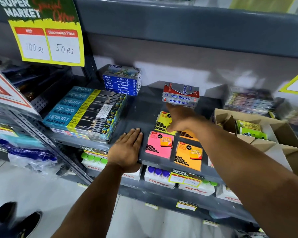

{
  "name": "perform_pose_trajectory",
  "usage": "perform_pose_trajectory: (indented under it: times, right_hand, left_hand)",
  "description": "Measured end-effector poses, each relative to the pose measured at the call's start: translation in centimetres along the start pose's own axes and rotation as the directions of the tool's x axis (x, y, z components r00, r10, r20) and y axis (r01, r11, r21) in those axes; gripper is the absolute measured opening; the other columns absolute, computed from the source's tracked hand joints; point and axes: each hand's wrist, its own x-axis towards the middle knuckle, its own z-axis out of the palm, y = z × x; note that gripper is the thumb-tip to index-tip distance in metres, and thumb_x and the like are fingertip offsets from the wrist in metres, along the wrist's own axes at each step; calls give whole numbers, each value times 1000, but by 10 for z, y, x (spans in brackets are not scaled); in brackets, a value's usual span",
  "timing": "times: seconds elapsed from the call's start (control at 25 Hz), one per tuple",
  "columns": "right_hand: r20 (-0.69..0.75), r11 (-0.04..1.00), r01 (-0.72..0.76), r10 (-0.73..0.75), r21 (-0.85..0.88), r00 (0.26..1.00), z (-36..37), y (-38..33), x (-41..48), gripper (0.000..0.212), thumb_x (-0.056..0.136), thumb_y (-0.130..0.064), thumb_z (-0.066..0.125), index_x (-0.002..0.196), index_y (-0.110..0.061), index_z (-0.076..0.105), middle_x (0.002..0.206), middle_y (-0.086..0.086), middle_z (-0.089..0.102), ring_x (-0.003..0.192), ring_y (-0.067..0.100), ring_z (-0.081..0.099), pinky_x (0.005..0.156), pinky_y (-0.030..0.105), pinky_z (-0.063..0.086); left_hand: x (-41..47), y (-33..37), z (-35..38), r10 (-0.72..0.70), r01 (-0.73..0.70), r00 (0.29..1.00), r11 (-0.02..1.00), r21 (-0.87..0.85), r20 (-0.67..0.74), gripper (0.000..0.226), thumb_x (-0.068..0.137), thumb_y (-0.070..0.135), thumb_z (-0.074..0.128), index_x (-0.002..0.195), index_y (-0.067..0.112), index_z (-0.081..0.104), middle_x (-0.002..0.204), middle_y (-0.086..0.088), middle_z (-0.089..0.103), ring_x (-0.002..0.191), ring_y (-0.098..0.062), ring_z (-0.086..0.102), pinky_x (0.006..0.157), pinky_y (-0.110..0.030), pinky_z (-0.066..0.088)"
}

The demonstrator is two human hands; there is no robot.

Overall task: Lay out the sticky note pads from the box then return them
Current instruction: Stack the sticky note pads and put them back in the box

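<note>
Several sticky note pads lie flat on the grey shelf (pixel 144 107): a pink pad (pixel 157 145) at the front, an orange pad (pixel 187 156) to its right, a yellow pad (pixel 163 121) behind, and another orange pad (pixel 187 134) partly under my arm. My right hand (pixel 180 117) reaches over the yellow pad, fingers spread and resting on it, not closed around it. My left hand (pixel 127 148) lies flat and open on the shelf's front edge, just left of the pink pad. The cardboard box (pixel 282 133) stands at the right with green pads (pixel 251 130) inside.
Stacked Apsara pencil boxes (pixel 86 110) fill the shelf's left side, with oil pastel boxes (pixel 122 83) behind. A stack of Softek boxes (pixel 181 94) sits just beyond my right hand. Bottles in cartons (pixel 159 176) stand on the lower shelf. A price sign (pixel 48 40) hangs at upper left.
</note>
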Motion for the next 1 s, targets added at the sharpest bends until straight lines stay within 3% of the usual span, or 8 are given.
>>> perform_pose_trajectory:
  times: [0.16,0.32,0.48,0.64,0.72,0.8,0.92,1.0]
  right_hand:
    - [38,1000,2,-3,28,999,4,-1,10,96,57,-38,86,135,-19,33,120,10,61,88,25,59,63,33,52]
    - [71,1000,14,-15,21,997,8,-3,12,104,57,-38,86,141,-21,27,125,8,59,85,19,55,51,24,41]
    - [86,1000,12,-13,18,996,9,-1,13,111,59,-36,86,146,-20,20,136,11,53,103,28,59,62,29,46]
    - [86,1000,2,-4,16,996,9,2,9,107,60,-35,87,144,-19,23,134,10,54,106,29,59,68,32,48]
    - [62,998,10,-13,58,998,6,3,4,105,62,-38,86,144,-18,23,140,11,49,116,32,54,83,39,50]
    - [12,979,27,-30,202,999,-7,1,-6,106,67,-37,84,148,-19,19,151,10,36,129,32,42,101,40,39]
    - [-16,948,108,-108,300,994,-30,6,-36,90,71,-36,81,145,-20,31,144,8,47,124,24,48,97,33,40]
    - [119,971,135,-161,200,980,-31,11,-68,81,70,-46,78,138,-22,42,131,2,58,110,16,56,85,31,46]
  left_hand:
    - [0,0,-2,3,-3,1000,1000,-6,6,91,74,47,60,146,10,19,157,-12,17,144,-27,16,117,-40,13]
    - [0,0,-3,4,-4,1000,1000,-20,-4,90,72,45,62,145,8,24,155,-14,23,142,-29,22,116,-43,16]
    - [-1,1,-3,3,-3,1000,1000,-20,-13,89,71,44,64,144,7,27,154,-15,26,141,-30,24,116,-43,18]
    - [-1,1,-3,0,0,1000,1000,-18,-17,86,73,43,61,144,8,27,154,-14,25,142,-29,23,116,-43,19]
    - [-1,1,-4,3,-4,1000,1000,-18,-22,86,73,40,63,144,7,28,154,-14,26,141,-29,24,116,-43,20]
    - [-1,2,-5,7,-7,1000,1000,-19,-20,91,68,41,66,144,7,28,154,-14,26,141,-30,24,116,-44,20]
    - [0,2,-4,0,0,1000,1000,0,16,98,68,47,64,146,9,19,157,-11,19,143,-26,17,118,-41,15]
    - [1,1,0,-9,9,1000,999,34,16,91,77,45,60,147,10,14,158,-10,15,144,-25,13,118,-40,12]
